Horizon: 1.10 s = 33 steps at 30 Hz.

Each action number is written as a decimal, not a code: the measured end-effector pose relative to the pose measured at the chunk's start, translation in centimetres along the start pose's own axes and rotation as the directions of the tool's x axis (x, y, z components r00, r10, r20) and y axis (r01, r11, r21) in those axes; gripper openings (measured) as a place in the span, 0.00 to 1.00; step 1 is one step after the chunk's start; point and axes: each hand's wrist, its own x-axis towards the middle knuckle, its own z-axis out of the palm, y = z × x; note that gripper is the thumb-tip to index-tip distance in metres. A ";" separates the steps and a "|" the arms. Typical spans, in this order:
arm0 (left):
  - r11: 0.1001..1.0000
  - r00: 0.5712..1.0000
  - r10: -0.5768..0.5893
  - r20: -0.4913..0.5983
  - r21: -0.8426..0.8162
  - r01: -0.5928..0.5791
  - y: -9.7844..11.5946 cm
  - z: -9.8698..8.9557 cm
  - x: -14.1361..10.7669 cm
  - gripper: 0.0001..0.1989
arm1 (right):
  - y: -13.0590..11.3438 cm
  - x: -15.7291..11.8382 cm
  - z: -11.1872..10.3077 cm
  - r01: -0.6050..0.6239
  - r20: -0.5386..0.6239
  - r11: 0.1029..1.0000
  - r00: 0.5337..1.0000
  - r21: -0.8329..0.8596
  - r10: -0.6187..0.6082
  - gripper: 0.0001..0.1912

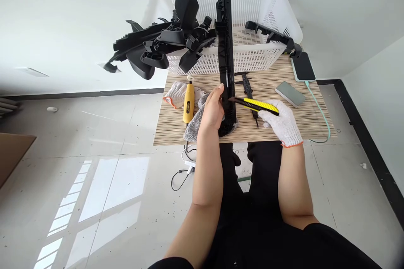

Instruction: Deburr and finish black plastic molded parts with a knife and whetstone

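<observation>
My bare left hand [213, 109] grips a long black plastic trim part [226, 50] near its lower end. The part stands lengthwise in front of me, its far end reaching over the basket. In my right hand [280, 122], gloved in white knit, is a yellow and black utility knife [257, 104]. Its tip points left and is at the part's right edge; whether it touches, I cannot tell. Right of the part lies a dark caliper [248, 88]. A grey cloth [195, 125] is beside my left hand.
A white plastic basket [252, 56] at the back holds black plastic parts [170, 38], several jutting out leftward. On the striped table [170, 130] lie a yellow rotary tool [188, 103], a white glove [176, 93], a grey-green block [290, 93] and a phone [303, 67] on a cable.
</observation>
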 end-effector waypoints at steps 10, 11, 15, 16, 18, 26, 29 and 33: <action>0.992 0.989 0.067 -0.135 0.114 -0.052 -0.2 0.3 0.0 0.11 | 0.3 0.0 -0.3 -0.011 -0.005 0.995 1.000 0.104 0.012 0.19; 0.989 0.984 0.065 -0.163 0.143 -0.041 -0.1 0.4 -0.1 0.13 | 0.5 0.0 -0.3 -0.008 -0.013 0.992 1.000 0.129 0.009 0.19; 0.979 0.983 0.052 -0.174 0.204 -0.015 0.2 0.7 -0.2 0.21 | 0.8 0.0 -0.3 -0.011 -0.028 0.992 0.999 0.122 0.015 0.20; 0.978 0.985 0.053 -0.165 0.210 -0.018 0.3 0.7 -0.2 0.23 | 0.8 0.0 -0.3 -0.012 -0.029 0.993 0.999 0.114 0.015 0.20; 0.978 0.987 0.047 -0.156 0.207 -0.014 0.3 0.8 -0.2 0.26 | 0.8 0.0 -0.3 -0.005 -0.025 0.994 1.000 0.108 0.007 0.20; 0.992 0.996 0.068 -0.060 0.109 -0.062 0.1 0.6 -0.5 0.13 | 1.0 0.3 -0.2 -0.005 -0.062 0.988 0.998 0.154 0.015 0.19; 0.993 0.997 0.034 0.065 0.114 -0.041 0.0 0.7 -0.9 0.11 | 0.9 0.4 -0.2 -0.005 -0.099 0.981 0.995 0.193 0.024 0.19; 0.991 0.996 -0.040 0.080 0.132 0.029 0.0 1.1 -1.1 0.10 | 0.7 0.4 0.0 -0.005 -0.106 0.981 0.994 0.196 0.027 0.19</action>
